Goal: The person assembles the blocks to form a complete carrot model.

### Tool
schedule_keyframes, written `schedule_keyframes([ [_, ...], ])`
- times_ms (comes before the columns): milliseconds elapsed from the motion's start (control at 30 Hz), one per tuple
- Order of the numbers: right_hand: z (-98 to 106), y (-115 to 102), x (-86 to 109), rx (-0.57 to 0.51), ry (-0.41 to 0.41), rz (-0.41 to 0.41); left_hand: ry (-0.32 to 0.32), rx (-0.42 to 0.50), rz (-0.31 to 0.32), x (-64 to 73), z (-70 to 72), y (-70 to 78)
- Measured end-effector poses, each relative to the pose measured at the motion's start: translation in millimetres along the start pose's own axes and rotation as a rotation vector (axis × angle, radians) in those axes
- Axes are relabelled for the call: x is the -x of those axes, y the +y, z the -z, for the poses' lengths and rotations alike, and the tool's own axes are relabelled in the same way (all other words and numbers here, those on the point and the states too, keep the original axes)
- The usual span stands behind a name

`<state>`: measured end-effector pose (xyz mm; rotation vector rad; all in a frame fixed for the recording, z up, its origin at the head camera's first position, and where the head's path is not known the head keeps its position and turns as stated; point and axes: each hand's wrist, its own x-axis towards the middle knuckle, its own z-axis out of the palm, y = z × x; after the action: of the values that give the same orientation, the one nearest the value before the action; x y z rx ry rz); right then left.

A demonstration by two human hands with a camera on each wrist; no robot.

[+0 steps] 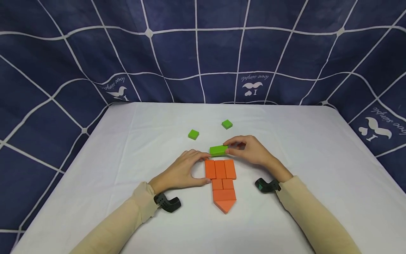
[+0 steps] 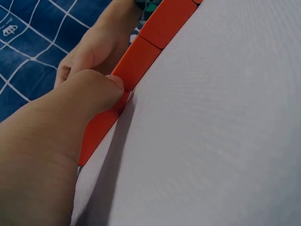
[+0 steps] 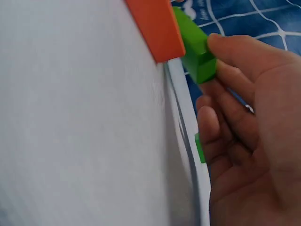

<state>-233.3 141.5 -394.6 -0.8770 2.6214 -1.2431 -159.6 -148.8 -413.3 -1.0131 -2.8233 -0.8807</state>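
My right hand (image 1: 250, 150) pinches the right end of a long green block (image 1: 218, 151) between thumb and fingers. That block lies just beyond a row of orange rectangular blocks (image 1: 220, 169), close to their far ends. My left hand (image 1: 184, 171) reaches in from the left with its fingers extended. Its fingertips are at the green block's left end, and the thumb touches the orange blocks' left side near a joint, as the left wrist view shows. Smaller orange blocks (image 1: 222, 184), a crosswise orange block (image 1: 223, 194) and a pointed orange block (image 1: 225, 206) continue the row toward me.
Two small green blocks, a left one (image 1: 193, 134) and a right one (image 1: 227, 124), lie farther back on the white tabletop (image 1: 152, 130). A dark blue cloth (image 1: 177, 53) with white lines hangs behind and beside the table. Each wrist wears a black camera mount (image 1: 168, 203).
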Motion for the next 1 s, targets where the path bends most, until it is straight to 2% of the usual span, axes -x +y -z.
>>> schedule_keyframes([
  [133,-5.7,4.5,3.7,-0.068,-0.01,-0.039,0.006,0.008,0.002,1.6,-0.3,0.1],
  [267,-7.0,5.0,4.6,-0.093,-0.013,-0.031,0.02,0.003,-0.008,1.0,1.3,0.5],
  [533,-5.2,6.9,6.2,-0.066,-0.042,-0.034,0.017,0.001,-0.019,-2.5,0.7,1.8],
  [1000,-7.2,8.1,6.3,-0.049,-0.083,0.012,0.004,0.019,0.005,-1.4,-1.2,-0.1],
])
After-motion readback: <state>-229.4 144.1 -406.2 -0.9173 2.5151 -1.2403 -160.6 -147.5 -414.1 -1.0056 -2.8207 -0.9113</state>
